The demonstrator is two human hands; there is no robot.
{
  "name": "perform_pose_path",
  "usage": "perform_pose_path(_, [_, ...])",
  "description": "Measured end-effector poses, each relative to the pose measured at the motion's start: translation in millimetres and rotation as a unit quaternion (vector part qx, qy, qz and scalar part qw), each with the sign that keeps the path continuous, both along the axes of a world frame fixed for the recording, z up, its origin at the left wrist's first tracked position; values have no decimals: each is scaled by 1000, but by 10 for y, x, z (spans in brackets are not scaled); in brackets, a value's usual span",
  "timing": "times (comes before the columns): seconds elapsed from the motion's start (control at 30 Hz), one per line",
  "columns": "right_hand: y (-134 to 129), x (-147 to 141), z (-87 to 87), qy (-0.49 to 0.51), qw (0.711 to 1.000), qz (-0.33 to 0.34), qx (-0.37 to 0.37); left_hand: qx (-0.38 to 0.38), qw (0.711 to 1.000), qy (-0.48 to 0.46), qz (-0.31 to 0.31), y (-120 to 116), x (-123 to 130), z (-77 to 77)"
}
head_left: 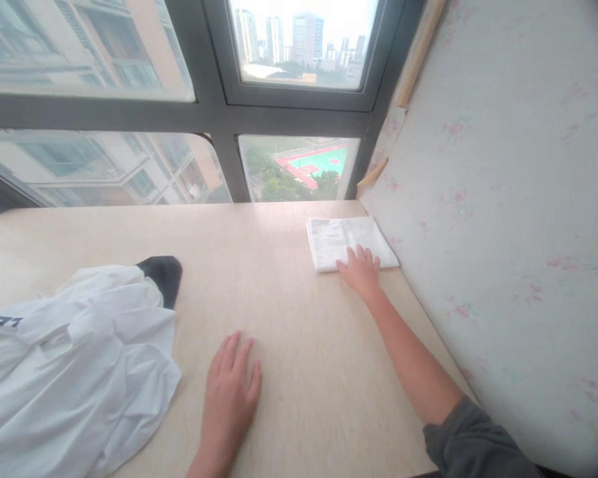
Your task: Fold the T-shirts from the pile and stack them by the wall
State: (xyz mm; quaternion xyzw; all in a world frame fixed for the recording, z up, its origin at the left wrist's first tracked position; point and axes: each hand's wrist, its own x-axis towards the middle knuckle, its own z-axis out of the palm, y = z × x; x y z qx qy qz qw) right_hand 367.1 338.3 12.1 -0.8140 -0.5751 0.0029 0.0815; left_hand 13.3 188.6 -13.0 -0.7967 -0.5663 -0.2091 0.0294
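A folded white cloth, perhaps a garment (339,239), lies flat at the far right of the wooden surface (284,305), close to the wall. On its near edge rests my right hand (363,271), fingers spread and flat. My left hand (232,385) lies palm down on the bare wood near the middle front, its fingers stretched out and holding nothing. To its left is a crumpled heap of white clothing (94,358) with dark lettering at one side. A black piece of fabric (164,275) sticks out from behind the heap.
Dark grey window frames (299,99) rise along the back edge of the surface. A flower-patterned wall (508,232) bounds the right side, with peeling paper (376,172) at the corner by the window.
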Motion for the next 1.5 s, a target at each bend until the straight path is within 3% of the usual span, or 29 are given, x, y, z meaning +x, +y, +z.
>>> perform_pose_path(0.13, [-65,46,-220,4,1000,-5,19,6,1000,2,0,4,18,10])
perform_pose_path(0.33, [103,143,-263,-14,998,9,60,-11,999,-31,2,5,23,5])
perform_pose_path(0.5, [-229,68,-361,-17,987,58,152,-58,986,-153,17,-31,-17,65])
perform_pose_path(0.6, [-603,-27,-490,-6,976,99,197,-56,969,-236,47,-7,-208,264])
perform_pose_path(0.67, [-848,-93,-566,6,968,134,211,6,968,-232,90,25,-453,506])
perform_pose_path(0.77, [-1128,-179,-621,19,959,174,224,128,966,-109,198,86,-968,942])
perform_pose_path(0.8, [-1185,-199,-624,23,956,180,229,136,959,-55,244,113,-1156,1067])
perform_pose_path(0.87, [-1244,-225,-619,30,954,180,236,97,941,16,325,180,-1506,1239])
perform_pose_path(0.97, [-1236,-234,-611,35,956,171,235,-52,942,53,327,276,-1857,1312])
perform_pose_path(1.03, [-1215,-234,-613,39,958,172,225,-96,940,70,321,310,-1937,1315])
perform_pose_path(1.13, [-1206,-238,-611,51,961,171,213,-49,939,56,335,304,-1839,1402])
perform_pose_path(1.3, [-1219,-251,-547,130,951,155,235,119,932,-176,292,185,-1198,1827])
perform_pose_path(1.4, [-1234,-265,-462,198,937,139,252,122,936,-272,188,95,-579,1967])
perform_pose_path(1.5, [-1299,-300,-364,293,920,92,244,35,947,-319,19,11,118,1789])
